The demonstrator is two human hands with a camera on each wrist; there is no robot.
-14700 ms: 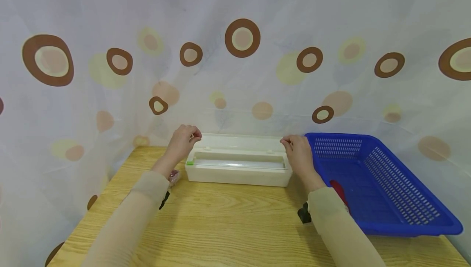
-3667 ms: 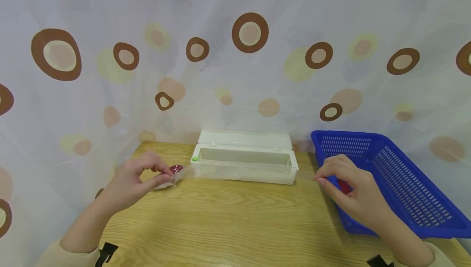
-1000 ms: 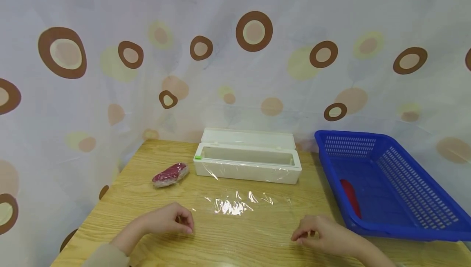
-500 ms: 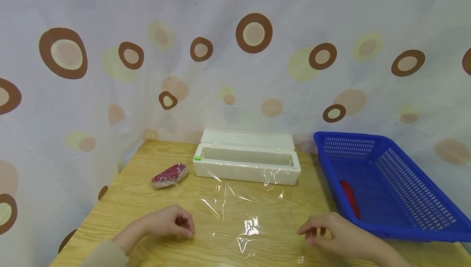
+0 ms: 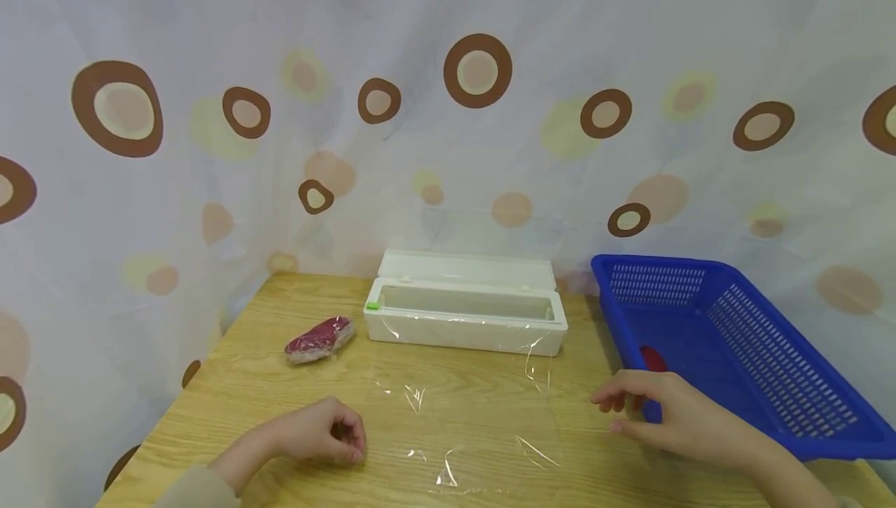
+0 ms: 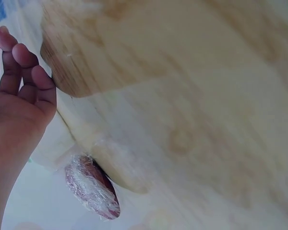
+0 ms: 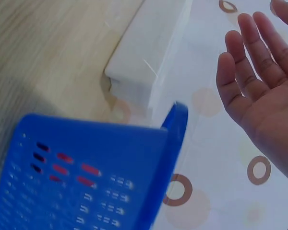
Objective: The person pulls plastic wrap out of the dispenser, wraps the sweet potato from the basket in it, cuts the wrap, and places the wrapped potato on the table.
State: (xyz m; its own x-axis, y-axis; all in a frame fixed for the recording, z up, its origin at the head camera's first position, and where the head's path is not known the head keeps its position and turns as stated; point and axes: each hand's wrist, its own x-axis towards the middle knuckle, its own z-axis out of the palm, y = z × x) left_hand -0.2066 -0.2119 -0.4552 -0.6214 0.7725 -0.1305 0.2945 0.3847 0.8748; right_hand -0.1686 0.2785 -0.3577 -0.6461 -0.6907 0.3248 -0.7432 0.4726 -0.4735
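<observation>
A clear sheet of plastic wrap [image 5: 455, 415], visible by its glints, spreads from the front of the white wrap dispenser [image 5: 465, 333] over the table. At the sheet's near left corner, my left hand [image 5: 318, 432] has thumb and fingertips together, pinching its edge; the contact itself is hard to see. My right hand [image 5: 689, 418] is off the sheet, thumb and fingers apart, beside the blue basket [image 5: 791, 442]. In the right wrist view its fingers [image 7: 252, 52] are spread and hold nothing. The dispenser's lid [image 5: 467, 268] stands raised, with a green tab [image 5: 373, 306] at its left end.
A purple-red, elongated item in plastic wrap [image 5: 320, 339] lies on the wooden table [image 5: 280, 391], left of the dispenser. Inside the basket is a red item [image 5: 653, 359], partly hidden by my right hand. A patterned curtain [image 5: 420, 150] hangs behind the table.
Earlier both hands drew the wrap from the dispenser toward me and lowered it onto the table. Since then my right hand has released its corner and moved right to the basket; my left hand stays nearly still.
</observation>
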